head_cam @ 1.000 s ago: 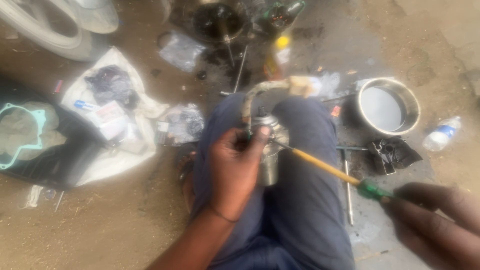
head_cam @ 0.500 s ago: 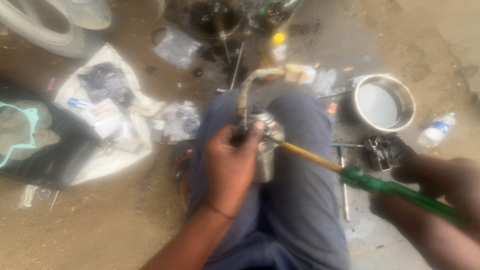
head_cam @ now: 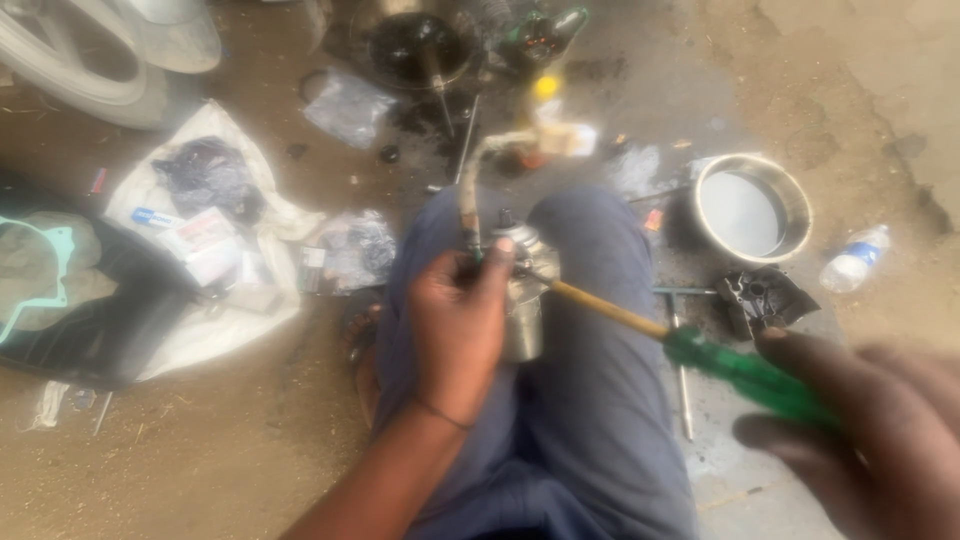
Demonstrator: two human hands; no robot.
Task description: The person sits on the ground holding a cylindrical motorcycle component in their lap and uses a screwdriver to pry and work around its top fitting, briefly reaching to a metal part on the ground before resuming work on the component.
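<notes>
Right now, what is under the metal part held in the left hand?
Under the metal part gripped by the left hand lies the person's trouser leg. The hand covers the part's left side. A screwdriver meets it from the right hand.

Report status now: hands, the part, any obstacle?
Left hand holds carburetor over knee. Right hand holds green-handled screwdriver, tip at carburetor. No obstacle.

Pretty messy dirt floor (head_cam: 250, 460) here, oil-stained and damp near the top. A round metal bowl (head_cam: 752, 208), a plastic bottle (head_cam: 853, 260), a white sack (head_cam: 215, 300) and a wheel (head_cam: 70, 60) lie around.
</notes>
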